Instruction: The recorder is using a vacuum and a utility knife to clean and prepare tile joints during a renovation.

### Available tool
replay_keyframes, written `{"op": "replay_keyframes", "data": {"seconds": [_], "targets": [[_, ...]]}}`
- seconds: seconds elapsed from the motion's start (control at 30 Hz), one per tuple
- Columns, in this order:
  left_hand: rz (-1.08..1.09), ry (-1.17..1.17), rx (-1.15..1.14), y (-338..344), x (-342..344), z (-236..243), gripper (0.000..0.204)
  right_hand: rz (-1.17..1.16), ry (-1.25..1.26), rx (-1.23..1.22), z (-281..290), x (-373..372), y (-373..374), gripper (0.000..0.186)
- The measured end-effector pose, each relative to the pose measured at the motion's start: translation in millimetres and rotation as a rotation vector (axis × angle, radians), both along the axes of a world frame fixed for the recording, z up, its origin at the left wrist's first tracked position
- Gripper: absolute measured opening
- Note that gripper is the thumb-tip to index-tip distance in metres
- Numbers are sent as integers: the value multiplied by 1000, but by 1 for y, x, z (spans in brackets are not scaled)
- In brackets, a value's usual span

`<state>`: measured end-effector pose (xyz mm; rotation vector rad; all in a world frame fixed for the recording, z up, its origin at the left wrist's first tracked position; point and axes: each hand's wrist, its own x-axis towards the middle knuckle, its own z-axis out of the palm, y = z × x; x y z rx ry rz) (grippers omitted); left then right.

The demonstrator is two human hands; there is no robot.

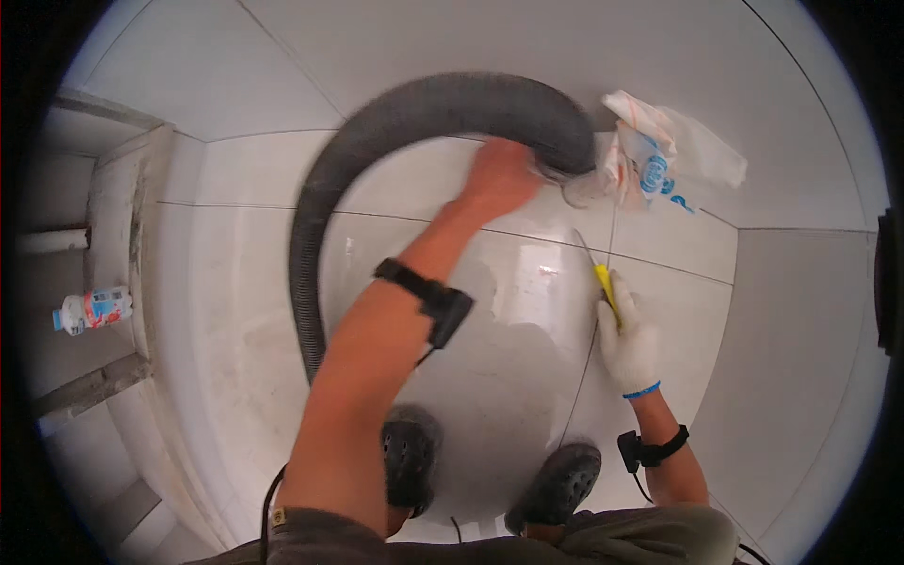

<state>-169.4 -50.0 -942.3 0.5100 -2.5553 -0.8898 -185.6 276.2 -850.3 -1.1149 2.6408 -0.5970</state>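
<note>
A thick grey corrugated hose (438,99) arches from the left round to its end near the far wall. My bare left hand (504,177) is closed at that end, blurred by motion, and its fingertips are hidden against the hose. A yellow-handled screwdriver (605,282) with a thin metal shaft is in my right hand (629,348), which wears a white knit glove with a blue cuff edge. Its tip points forward and left over the floor tiles, toward the hose end. The exact shape of the tip is too fine to make out.
A crumpled white plastic bag (650,155) with blue and orange print lies by the far wall, beside the hose end. Light floor tiles (433,367) look wet and shiny. At the left, a bottle (94,311) rests in a wall recess near a white pipe (55,241).
</note>
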Motion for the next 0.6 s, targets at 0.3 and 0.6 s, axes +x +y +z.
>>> {"op": "replay_keyframes", "data": {"seconds": [0.3, 0.6], "targets": [[352, 70, 300, -107, 144, 22, 33, -495, -811, -318, 1, 19, -127, 53], [397, -13, 381, -100, 143, 39, 34, 60, -193, 197, 11, 49, -254, 24]]}}
